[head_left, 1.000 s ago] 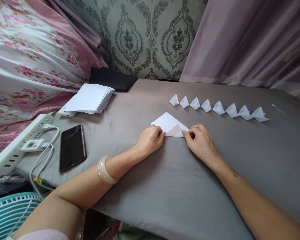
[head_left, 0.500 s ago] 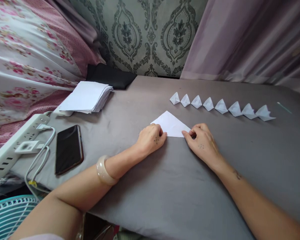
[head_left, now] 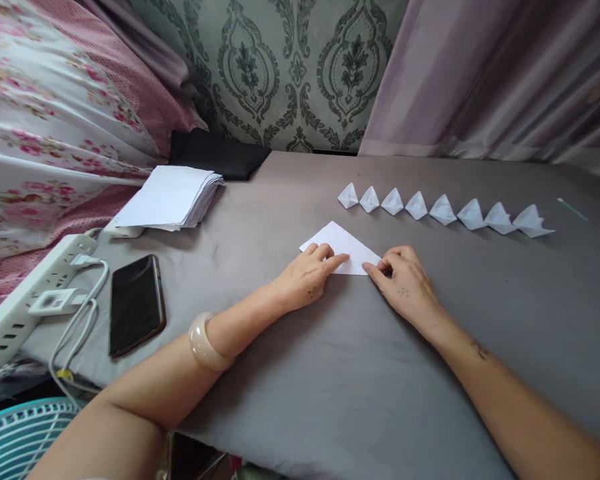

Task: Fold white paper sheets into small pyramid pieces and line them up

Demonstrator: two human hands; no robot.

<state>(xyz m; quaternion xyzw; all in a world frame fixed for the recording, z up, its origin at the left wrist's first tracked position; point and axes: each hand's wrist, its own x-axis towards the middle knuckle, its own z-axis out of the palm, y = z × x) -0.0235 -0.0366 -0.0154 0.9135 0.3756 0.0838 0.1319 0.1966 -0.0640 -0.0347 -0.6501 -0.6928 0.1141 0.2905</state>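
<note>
A white sheet of paper point(head_left: 347, 248), folded into a triangle, lies on the grey cloth with its point away from me. My left hand point(head_left: 307, 273) rests on the paper's left half, its thumb stretched out across the surface near the lower edge and its fingertips touching the paper. At the right corner, my right hand point(head_left: 405, 280) pinches the sheet between thumb and curled fingers. Beyond the sheet stands a slanting row of several small folded paper boats point(head_left: 443, 209).
A stack of white paper point(head_left: 155, 197) sits at the back left, before a black folded item point(head_left: 220, 155). Nearer are a phone point(head_left: 137, 305) and a white power strip point(head_left: 35, 303) with cables. A thin green stick point(head_left: 573, 210) lies at the far right.
My left hand has let go of the paper's lower edge, and its thumb has stretched out to the right over the sheet. The right hand keeps its pinch.
</note>
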